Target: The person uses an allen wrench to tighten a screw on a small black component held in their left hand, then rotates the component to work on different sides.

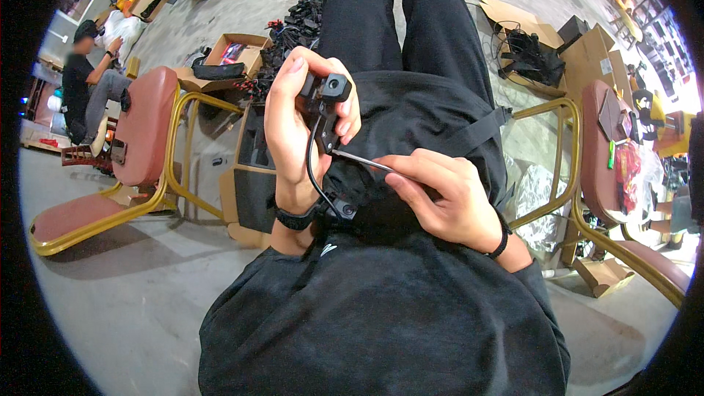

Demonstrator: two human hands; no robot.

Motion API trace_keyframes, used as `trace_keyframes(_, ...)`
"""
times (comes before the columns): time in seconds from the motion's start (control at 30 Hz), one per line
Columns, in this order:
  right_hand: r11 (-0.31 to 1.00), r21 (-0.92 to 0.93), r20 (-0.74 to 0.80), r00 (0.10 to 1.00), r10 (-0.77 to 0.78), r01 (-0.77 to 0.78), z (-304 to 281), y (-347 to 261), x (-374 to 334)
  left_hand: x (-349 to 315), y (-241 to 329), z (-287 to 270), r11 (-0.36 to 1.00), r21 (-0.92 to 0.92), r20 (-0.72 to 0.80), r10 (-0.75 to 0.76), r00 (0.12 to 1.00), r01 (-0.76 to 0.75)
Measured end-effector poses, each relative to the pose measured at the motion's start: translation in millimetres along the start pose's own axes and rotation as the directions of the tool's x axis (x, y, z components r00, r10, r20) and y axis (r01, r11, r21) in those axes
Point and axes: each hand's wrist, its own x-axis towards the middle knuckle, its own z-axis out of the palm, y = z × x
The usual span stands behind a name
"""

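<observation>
My left hand is closed around a small black camera device with a square lens block, held up over my lap. A black cable curves down from the device to a small dark square part against my black top. Between the thumb and fingers of my right hand is a thin metal screwdriver; its handle is hidden in the hand. The screwdriver's tip meets the lower end of the device, beside a screw-like spot. Both wrists wear black bands.
Red-brown chairs with gold frames stand at my left and right. Open cardboard boxes and a heap of black parts lie on the floor. Black cables fill a box at the right. A person sits far left.
</observation>
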Motion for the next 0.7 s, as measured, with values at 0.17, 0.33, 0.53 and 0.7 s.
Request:
trace_keyframes(0.17, 0.986, -0.151, -0.033, 0.997, -0.075, 0.069, 0, 3, 1, 0, 0, -1, 0.996, -0.07, 0.018, -0.05, 0.999, 0.051)
trace_keyframes(0.33, 0.98, -0.166, -0.03, 0.993, -0.118, 0.112, 0, 3, 1, 0, -1, -1, 0.995, -0.059, 0.028, -0.081, 0.996, 0.083)
trace_keyframes(0.53, 0.953, -0.236, -0.006, 0.981, -0.195, 0.188, 0, 8, -1, 0, -2, -2, 0.995, -0.051, 0.02, -0.084, 0.996, 0.085)
trace_keyframes(0.7, 0.836, -0.427, 0.007, 0.926, -0.377, 0.344, -2, 12, 3, -2, -2, -1, 0.99, 0.123, -0.039, -0.059, 0.997, 0.064)
